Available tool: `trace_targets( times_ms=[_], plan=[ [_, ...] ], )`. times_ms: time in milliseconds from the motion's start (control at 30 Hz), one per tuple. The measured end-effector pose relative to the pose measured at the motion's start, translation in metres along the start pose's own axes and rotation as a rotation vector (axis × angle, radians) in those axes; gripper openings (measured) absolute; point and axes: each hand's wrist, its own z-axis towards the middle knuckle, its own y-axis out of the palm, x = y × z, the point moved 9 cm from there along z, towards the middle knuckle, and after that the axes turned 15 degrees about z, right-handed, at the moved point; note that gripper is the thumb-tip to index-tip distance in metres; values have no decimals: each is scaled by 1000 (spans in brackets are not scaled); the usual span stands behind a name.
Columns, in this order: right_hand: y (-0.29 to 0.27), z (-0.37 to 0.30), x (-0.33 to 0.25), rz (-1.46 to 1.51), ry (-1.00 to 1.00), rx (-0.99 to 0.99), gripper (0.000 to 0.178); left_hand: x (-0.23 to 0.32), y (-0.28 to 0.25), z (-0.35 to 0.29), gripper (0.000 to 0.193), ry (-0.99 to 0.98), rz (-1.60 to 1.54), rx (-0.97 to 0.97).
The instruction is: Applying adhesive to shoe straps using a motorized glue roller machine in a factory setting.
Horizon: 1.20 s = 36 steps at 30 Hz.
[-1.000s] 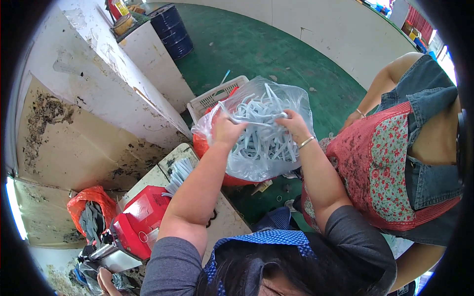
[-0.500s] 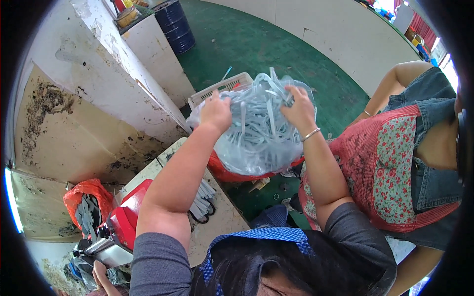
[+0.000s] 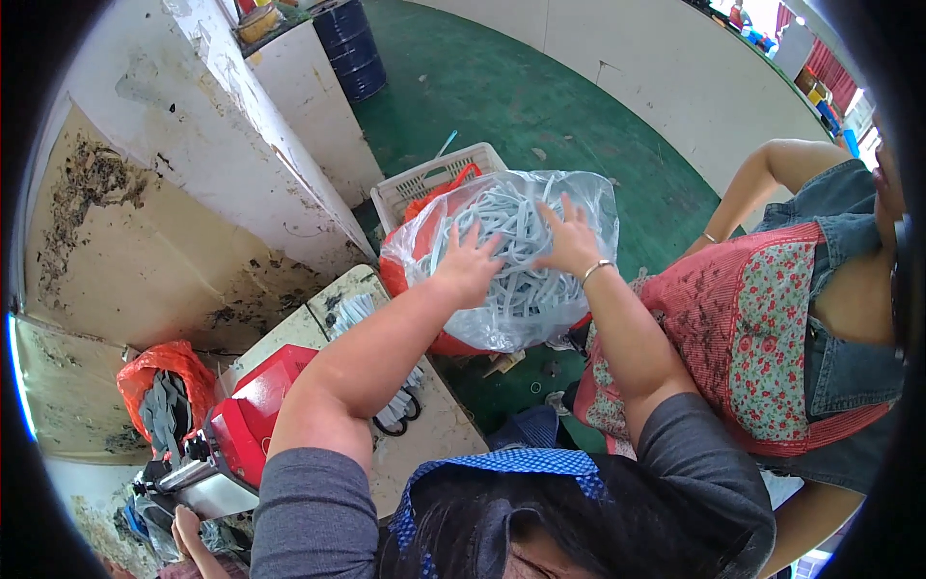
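A clear plastic bag (image 3: 598,198) stands wide at the mouth, filled with a tangle of pale blue-grey strips (image 3: 516,217). Over the left front of the tangle is my left hand (image 3: 468,265), its fingers spread. My right hand (image 3: 572,241), with a bangle at the wrist, lies on the right side of the strips, fingers apart. Both hands seem to touch the strips; neither grips any that I can see. Red plastic (image 3: 458,344) shows beneath and to the left of the clear bag.
Behind the bag is a white crate (image 3: 487,156). A worktable (image 3: 439,410) carries a red machine (image 3: 256,410), pale strips and black-handled scissors (image 3: 395,420). At right stands a person in a red floral apron (image 3: 772,333). Another person's hand (image 3: 185,526) is at lower left.
Both hands have come down onto the strips, and their fingers have spread. The bag's rim now lies opened outward, and the raised strips have settled into the pile.
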Motion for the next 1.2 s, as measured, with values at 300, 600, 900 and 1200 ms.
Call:
trace_targets(
  times_ms=[300, 600, 900, 1200],
  plan=[
    [-5, 24, 39, 30, 96, 48, 75, 41, 20, -42, 19, 35, 135, 330],
    [-26, -7, -29, 70, -197, 63, 55, 71, -15, -101, 37, -29, 75, 645],
    [46, -163, -260, 821, -852, -115, 41, 99, 106, -231, 18, -472, -966, 664],
    [305, -75, -193, 597, 147, -630, 70, 94, 153, -333, 16, -852, -1085, 668]
  ],
)
